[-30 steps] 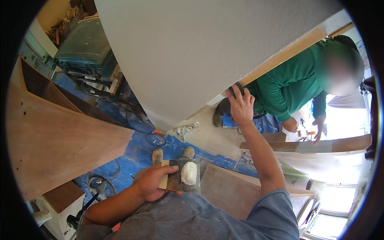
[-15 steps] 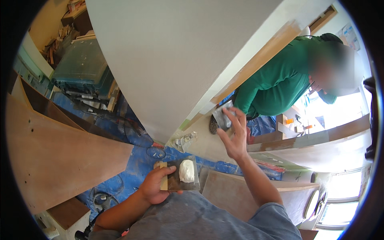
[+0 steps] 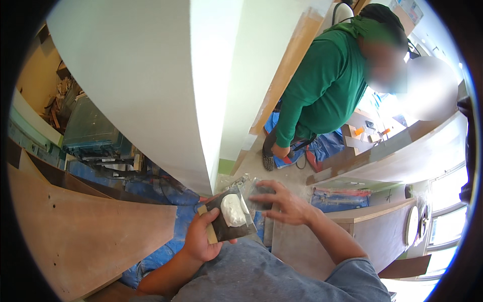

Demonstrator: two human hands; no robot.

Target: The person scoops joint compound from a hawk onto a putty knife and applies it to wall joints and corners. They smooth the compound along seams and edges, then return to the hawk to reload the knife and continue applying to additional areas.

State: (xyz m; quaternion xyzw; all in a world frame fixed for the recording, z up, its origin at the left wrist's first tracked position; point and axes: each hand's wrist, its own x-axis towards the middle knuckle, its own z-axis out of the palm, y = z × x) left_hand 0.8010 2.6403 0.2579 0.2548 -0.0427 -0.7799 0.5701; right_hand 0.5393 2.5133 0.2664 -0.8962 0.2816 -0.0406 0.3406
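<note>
My left hand [image 3: 198,234] grips a dark flat mixing board [image 3: 226,232] by its pale wooden edge strip, thumb on top. A thick mound of white putty [image 3: 233,210] sits on the board. Just right of the board is my right hand [image 3: 287,204], blurred by motion. Its fingers and thumb hold a flat, dark grey scraper blade [image 3: 260,195], tilted near the board's right edge. The fingers partly cover the blade, and no handle shows.
A pale wall end [image 3: 201,100] rises directly ahead. Beyond it at right, a person in a green top [image 3: 322,75] stands. Brown panels [image 3: 95,221] are at left, a wooden cabinet [image 3: 347,236] at right. Blue sheeting [image 3: 151,264] covers floor below.
My right hand has come down and left with the scraper, close to the board. The board has tilted. My view has shifted, and the person in green stands more upright with an arm lowered.
</note>
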